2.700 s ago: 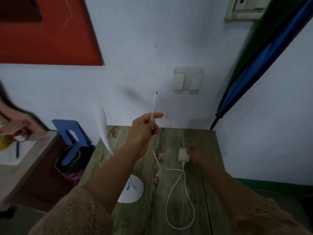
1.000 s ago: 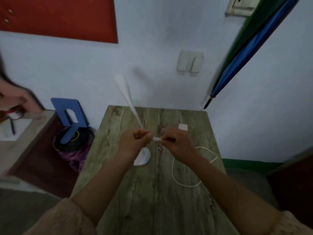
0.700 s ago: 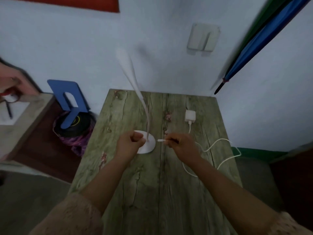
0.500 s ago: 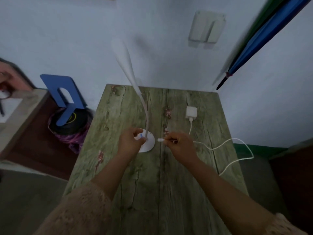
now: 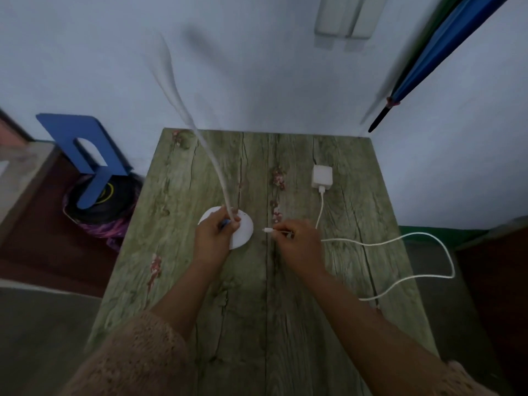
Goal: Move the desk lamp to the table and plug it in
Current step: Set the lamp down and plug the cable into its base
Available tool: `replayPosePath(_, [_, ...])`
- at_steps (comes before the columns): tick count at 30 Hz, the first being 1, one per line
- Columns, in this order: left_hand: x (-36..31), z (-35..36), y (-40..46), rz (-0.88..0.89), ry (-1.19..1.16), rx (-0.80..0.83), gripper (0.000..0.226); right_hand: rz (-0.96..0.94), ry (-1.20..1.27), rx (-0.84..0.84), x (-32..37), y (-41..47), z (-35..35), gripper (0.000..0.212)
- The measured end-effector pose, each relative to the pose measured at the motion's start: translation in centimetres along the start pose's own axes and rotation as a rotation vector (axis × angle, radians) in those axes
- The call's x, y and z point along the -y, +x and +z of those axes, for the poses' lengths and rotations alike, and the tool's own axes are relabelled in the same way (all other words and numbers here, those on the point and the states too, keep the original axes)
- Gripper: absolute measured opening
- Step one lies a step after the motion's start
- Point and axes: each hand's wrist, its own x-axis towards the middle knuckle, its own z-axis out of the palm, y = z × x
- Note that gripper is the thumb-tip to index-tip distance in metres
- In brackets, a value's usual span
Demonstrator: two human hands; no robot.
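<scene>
**Lamp on the table, cable end held beside its base**

Pale blue walls meet in a corner behind a weathered green wooden table (image 5: 257, 310). No brand, label or writing can be read on anything in view. On the table stands the white desk lamp (image 5: 241, 227), its round base flat on the wood and its thin neck rising away toward the wall, leaning left, the head blurred. The left hand (image 5: 213, 238) rests on the base, fingers curled around the foot of the neck. The right hand (image 5: 300, 242) pinches the cable's plug tip (image 5: 267, 230) between thumb and forefinger; the tip points left at the base, just short of it. The white cable (image 5: 400, 238) loops off the table's right edge and runs back to a white charger block (image 5: 322, 176) lying flat near the wall.
</scene>
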Motion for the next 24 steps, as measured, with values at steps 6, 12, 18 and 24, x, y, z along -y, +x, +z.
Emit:
replayPosePath(6, [-0.4,-0.8,0.4,-0.043,-0.225,-0.021,0.026,-0.010,0.076,0.014,1.2,0.7,0.5,0.014])
replayPosePath(12, [-1.0,-1.3,0.4,-0.025,-0.264,0.003,0.025,-0.085,0.098,-0.036,2.9,1.1,1.1,0.016])
replayPosePath(18, [-1.1,-1.6,0.3,-0.051,-0.310,0.027,0.025,-0.147,0.063,-0.020,3.4,1.2,1.5,0.011])
replayPosePath(24, [-0.8,-2.1,0.6,-0.055,-0.343,0.023,0.028,-0.163,0.040,-0.045,3.9,1.1,1.5,0.010])
